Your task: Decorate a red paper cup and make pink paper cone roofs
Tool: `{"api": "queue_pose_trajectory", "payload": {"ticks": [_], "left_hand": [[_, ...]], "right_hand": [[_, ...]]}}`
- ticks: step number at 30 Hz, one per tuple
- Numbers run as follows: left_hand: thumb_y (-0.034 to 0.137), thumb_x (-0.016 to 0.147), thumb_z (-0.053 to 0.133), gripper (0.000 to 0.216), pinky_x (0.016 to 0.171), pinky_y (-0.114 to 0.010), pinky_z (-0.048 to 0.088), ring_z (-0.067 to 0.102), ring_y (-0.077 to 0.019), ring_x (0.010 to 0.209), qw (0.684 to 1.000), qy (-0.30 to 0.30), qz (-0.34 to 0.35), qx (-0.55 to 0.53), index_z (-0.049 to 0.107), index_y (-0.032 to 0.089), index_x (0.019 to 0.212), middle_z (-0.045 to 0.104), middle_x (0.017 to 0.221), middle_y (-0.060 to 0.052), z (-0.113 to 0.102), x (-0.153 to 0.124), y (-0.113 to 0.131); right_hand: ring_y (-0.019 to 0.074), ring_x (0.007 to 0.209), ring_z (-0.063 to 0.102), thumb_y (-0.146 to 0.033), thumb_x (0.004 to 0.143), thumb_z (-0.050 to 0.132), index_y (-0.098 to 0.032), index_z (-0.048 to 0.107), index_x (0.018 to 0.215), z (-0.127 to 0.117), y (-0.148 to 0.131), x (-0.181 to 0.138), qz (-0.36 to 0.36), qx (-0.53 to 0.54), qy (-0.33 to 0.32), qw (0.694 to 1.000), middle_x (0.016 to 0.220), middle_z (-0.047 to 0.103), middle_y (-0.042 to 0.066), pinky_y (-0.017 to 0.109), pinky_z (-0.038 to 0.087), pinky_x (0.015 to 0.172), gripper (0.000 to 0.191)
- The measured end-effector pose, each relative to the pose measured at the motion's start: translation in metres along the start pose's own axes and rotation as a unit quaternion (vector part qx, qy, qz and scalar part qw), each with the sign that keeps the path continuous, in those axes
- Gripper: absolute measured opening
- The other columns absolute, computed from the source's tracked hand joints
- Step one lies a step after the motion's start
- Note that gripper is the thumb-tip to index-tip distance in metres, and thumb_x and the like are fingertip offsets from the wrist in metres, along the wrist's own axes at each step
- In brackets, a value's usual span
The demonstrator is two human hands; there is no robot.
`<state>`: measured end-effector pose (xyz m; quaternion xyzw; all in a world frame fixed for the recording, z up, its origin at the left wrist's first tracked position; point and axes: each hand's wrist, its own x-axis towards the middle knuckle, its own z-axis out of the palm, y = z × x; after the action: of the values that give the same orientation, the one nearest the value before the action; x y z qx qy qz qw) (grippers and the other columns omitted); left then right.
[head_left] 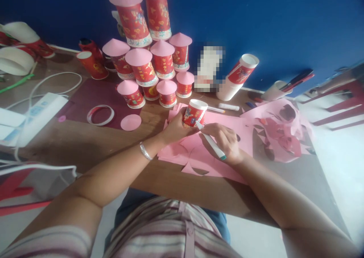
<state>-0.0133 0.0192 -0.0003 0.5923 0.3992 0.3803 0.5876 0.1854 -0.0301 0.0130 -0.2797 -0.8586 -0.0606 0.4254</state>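
My left hand (pixel 175 126) is wrapped round a red paper cup (pixel 191 113) with a white rim, tilted above the pink paper. In my right hand (pixel 224 141) is a white marker pen (pixel 214 146) with a green end. Its tip meets or nearly meets a white strip on the cup's right side; whether they touch I cannot tell. Beneath both hands lie cut sheets of pink paper (pixel 227 127). Just behind the cup rest a thin pen (pixel 216 109) and a white cap-like tube (pixel 229 107).
Red cups with pink cone tops (pixel 141 69) stand stacked at the back. Leaning nearby is a stack of paper cups (pixel 238 77). A tape roll (pixel 100 115) and a pink disc (pixel 131 122) lie left, beside a power strip (pixel 42 114) with cables. Pink scraps (pixel 284 136) cover the right side.
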Motion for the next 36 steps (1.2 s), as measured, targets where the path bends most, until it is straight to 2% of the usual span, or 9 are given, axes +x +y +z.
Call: {"api": "queue_pose_trajectory", "payload": {"ticks": [15,24,36], "left_hand": [[0.048,0.062,0.095,0.078,0.099,-0.047,0.053,0.068,-0.0283,0.109,1.0,0.018,-0.007,0.004,0.055,0.021,0.123,0.07,0.115,-0.009,-0.0018,-0.0003,-0.0008],[0.045,0.065,0.094,0.074,0.098,-0.047,0.054,0.068,-0.0278,0.107,1.0,0.01,0.0,-0.007,0.055,0.02,0.122,0.07,0.113,-0.009,-0.0015,-0.0006,0.002],[0.043,0.07,0.092,0.069,0.099,-0.045,0.053,0.067,-0.0266,0.11,1.0,0.003,0.009,-0.013,0.055,0.021,0.124,0.07,0.115,-0.008,-0.0048,-0.0007,-0.0048]], "right_hand": [[0.0186,0.078,0.073,-0.011,0.094,0.065,-0.018,0.059,0.114,-0.0009,-0.0013,0.0004,-0.002,-0.01,-0.004,1.0,0.091,0.073,0.007,0.032,0.063,0.067,0.022],[0.0185,0.078,0.073,-0.01,0.093,0.067,-0.015,0.059,0.112,-0.0013,-0.0021,0.0021,-0.004,-0.013,-0.002,1.0,0.089,0.073,0.008,0.031,0.063,0.067,0.021],[0.0197,0.078,0.075,-0.012,0.092,0.067,-0.019,0.061,0.113,-0.0013,0.0002,-0.0012,0.001,-0.023,0.022,0.999,0.088,0.074,0.006,0.032,0.064,0.067,0.024]]}}
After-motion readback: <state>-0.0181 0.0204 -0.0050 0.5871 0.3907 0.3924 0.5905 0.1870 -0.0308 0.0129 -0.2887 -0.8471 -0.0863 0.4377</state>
